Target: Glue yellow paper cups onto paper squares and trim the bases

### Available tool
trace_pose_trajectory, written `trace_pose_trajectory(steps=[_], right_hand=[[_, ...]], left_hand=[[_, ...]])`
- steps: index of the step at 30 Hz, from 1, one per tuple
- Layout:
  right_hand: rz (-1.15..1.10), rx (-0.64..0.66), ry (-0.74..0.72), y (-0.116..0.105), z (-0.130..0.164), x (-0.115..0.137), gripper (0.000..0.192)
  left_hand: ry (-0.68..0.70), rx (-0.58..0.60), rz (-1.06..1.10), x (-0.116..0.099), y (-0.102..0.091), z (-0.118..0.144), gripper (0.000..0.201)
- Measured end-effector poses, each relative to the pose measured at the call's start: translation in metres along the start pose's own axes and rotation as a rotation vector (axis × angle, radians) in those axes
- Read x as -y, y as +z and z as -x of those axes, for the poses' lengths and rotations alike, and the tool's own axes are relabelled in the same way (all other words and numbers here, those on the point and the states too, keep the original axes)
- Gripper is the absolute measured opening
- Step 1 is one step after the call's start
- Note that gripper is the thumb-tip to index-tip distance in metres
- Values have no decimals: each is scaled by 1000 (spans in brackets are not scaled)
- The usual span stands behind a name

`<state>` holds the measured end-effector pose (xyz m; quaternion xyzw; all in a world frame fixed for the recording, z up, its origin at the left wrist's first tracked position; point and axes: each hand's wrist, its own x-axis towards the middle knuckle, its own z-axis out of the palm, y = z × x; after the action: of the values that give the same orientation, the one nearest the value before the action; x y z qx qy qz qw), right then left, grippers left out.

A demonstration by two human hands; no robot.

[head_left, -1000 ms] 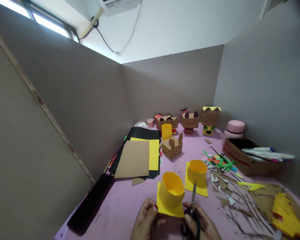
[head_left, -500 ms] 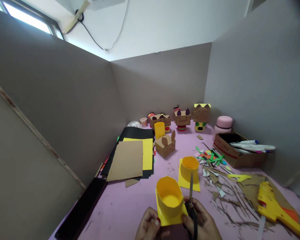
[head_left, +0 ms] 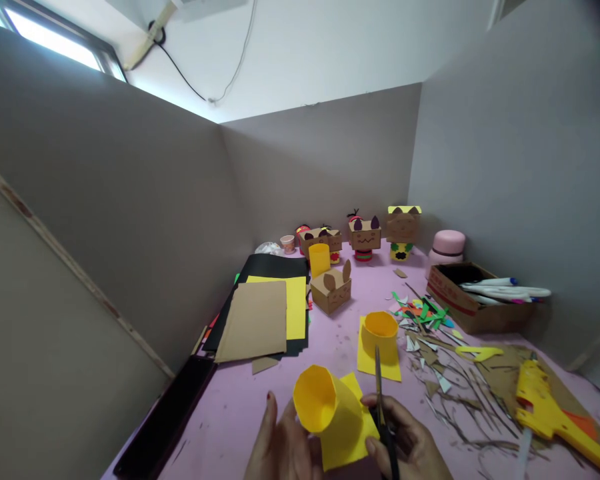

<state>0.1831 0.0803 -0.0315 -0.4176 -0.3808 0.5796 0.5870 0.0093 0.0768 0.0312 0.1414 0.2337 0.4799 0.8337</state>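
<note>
Low in the head view, my right hand (head_left: 409, 437) grips a pair of scissors (head_left: 379, 387) with dark handles, blades pointing up. The same hand pinches the edge of a yellow foam-like square sheet (head_left: 341, 453). From this sheet rises a yellow tube (head_left: 347, 410), tilted so that its opening faces left. My left hand (head_left: 285, 440) is beside and partly behind the tube, thumb raised and fingers spread; some fingers are hidden. Just beyond stands a second yellow tube (head_left: 380, 333) on its own square base.
Paper scraps (head_left: 430, 320) and a yellow glue gun (head_left: 545, 407) lie at right, near a box of pens (head_left: 475, 313). Stacked card sheets (head_left: 255, 320) and a dark tray (head_left: 170, 413) are at left. Cardboard animal heads (head_left: 331, 291) stand further back.
The yellow tube with its sheet has tipped from nearly upright to leaning left. My left hand has let go of the sheet's corner and opened. The scissors stay in my right hand.
</note>
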Motion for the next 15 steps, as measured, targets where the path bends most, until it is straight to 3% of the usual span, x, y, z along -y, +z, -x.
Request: trace_pose_trajectory(steps=[3,8,11,15], right_hand=[[45,17,-19,-1,-1,-3,35],[106,53,-60,-1,0,-4,33],[90,43,-16,0,0,4,40],[61,-15,-35,2,1,13,47]], left_hand=[[13,-3,80,-6,3,5,56],[2,-144,121,-1,-5,12,50],[0,-126,111,1,-12,11,42],[114,-95,80,-4,-22,8,32]])
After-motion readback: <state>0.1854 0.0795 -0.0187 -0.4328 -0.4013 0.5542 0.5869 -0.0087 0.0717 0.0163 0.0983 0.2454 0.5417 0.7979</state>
